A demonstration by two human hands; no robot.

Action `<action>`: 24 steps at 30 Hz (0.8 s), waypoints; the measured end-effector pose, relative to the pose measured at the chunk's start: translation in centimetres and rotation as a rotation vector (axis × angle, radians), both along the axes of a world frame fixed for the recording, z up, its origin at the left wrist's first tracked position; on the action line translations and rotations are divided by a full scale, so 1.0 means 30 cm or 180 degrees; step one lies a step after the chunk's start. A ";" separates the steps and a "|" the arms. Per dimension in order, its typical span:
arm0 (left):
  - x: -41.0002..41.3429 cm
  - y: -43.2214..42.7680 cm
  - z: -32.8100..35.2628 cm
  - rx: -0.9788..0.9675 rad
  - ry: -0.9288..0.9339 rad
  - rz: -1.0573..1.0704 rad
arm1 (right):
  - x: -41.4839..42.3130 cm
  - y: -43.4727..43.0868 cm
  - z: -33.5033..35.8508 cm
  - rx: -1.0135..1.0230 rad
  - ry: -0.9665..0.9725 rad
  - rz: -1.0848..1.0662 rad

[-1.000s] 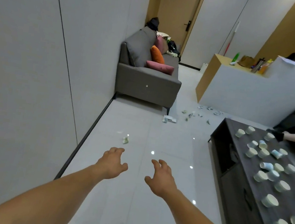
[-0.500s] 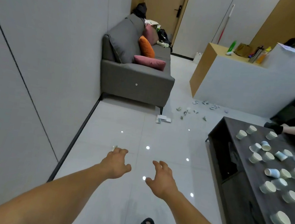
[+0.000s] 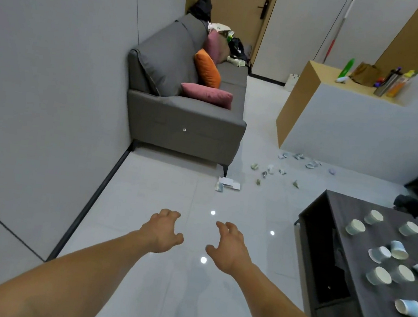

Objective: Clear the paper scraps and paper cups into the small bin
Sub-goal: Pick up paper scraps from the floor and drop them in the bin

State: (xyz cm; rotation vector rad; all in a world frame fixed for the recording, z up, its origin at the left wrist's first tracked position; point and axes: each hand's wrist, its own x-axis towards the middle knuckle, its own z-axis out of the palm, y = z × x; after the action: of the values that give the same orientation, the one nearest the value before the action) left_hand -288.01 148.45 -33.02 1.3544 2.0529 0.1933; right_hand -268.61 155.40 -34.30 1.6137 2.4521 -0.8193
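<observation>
The left hand point(image 3: 160, 232) and right hand point(image 3: 229, 249) are hovering above the floor point(image 3: 161, 192), each grip loosely spread and holding nothing. Paper cups point(image 3: 379, 275) are sitting across the tabletop point(image 3: 380, 234); paper scraps point(image 3: 269, 169) are lying toward the floor's far edge, near the sofa point(image 3: 180, 126).

Grey sofa point(image 3: 181, 118) against grey wall point(image 3: 48, 86), glossy tiled floor point(image 3: 161, 194).

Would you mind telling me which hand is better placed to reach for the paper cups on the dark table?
The right hand, probably. Both hands are empty, but the table with the paper cups lies on its side; the left hand would have to cross over.
</observation>
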 end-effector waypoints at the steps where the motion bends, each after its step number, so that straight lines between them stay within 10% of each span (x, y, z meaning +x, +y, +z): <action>1: -0.013 0.052 -0.010 -0.0024 -0.0009 0.0005 | -0.015 0.052 -0.005 -0.0019 -0.0022 0.0015; 24: -0.668 1.243 -0.343 -0.0434 -0.0458 0.0792 | -0.690 1.350 -0.310 -0.0510 -0.0511 0.0598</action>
State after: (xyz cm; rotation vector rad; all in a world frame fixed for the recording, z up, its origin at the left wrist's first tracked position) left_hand -308.06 185.73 -43.31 0.9736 2.0679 0.2463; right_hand -289.31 195.88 -43.59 1.3172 2.3176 -0.8008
